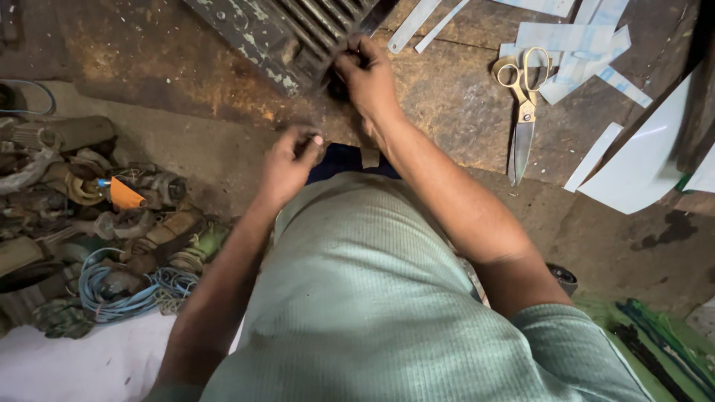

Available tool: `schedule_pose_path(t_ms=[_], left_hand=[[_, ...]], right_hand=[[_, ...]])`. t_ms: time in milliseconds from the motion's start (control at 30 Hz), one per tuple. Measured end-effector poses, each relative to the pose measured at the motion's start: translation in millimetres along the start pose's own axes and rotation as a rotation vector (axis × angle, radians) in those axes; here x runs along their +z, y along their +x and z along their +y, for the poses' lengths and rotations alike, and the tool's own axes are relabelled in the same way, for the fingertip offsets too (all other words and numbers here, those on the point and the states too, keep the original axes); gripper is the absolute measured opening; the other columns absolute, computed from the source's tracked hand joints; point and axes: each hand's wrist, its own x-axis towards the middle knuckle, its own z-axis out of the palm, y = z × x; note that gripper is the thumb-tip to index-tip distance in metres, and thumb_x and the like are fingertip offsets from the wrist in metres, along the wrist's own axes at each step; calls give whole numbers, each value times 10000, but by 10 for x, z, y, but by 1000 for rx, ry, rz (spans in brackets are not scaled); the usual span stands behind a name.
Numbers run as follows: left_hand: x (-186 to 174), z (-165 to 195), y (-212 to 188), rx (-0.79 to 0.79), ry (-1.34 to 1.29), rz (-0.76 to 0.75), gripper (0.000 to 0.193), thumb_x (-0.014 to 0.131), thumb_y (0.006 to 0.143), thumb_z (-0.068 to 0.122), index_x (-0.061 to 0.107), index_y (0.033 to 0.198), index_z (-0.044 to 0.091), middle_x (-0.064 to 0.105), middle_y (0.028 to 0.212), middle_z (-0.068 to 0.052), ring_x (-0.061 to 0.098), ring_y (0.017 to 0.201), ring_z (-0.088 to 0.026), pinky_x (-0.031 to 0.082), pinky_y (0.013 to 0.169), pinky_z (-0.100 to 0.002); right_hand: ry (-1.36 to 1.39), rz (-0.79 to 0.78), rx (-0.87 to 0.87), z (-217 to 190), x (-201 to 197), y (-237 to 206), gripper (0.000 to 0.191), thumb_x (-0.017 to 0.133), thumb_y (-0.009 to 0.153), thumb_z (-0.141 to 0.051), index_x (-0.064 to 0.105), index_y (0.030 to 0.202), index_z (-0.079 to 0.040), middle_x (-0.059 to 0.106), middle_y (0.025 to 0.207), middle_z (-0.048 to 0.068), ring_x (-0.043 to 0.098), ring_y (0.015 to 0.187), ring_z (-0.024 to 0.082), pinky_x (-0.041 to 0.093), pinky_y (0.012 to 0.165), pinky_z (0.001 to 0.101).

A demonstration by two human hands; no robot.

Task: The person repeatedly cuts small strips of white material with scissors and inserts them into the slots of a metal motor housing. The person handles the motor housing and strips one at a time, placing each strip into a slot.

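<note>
Right arm stretched forward and bare to the short sleeve, right hand [365, 74] curled with fingers pinched together, left arm bent inward, left hand [289, 162] lower, fingers loosely closed near the waist

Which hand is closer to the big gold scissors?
The right hand. It rests on the finned metal casing, just left of the scissors in the picture. The left hand is lower and farther left, near the person's belly.

Ribbed grey metal housing [283, 33], paint chipped and rust-flecked, lies flat and angled at the far edge of the rusty table [447, 104], its near corner under the right hand [365, 74].
</note>
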Motion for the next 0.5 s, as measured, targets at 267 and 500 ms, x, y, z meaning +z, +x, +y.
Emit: schedule_pose_path(t_ms=[267,500], left_hand=[[-407,38,262,0,81,88,333,698,1020,329,679,1207,54,743,1049,-113,692,934,-177,542,815,-332],[-1246,-78,1381,137,-456,252,250,527,1156,232,616,1202,3,548,899,-68,448,820,-226,383,722,-372]], right_hand=[[-520,-78,-261,-452,-329,-419,239,835,835,-132,684,999,-46,706,984,37,692,886,137,562,773,292],[-653,18,-412,-448,-141,-230,221,828,826,-91,667,933,16,684,927,128,686,859,262,544,788,350]])
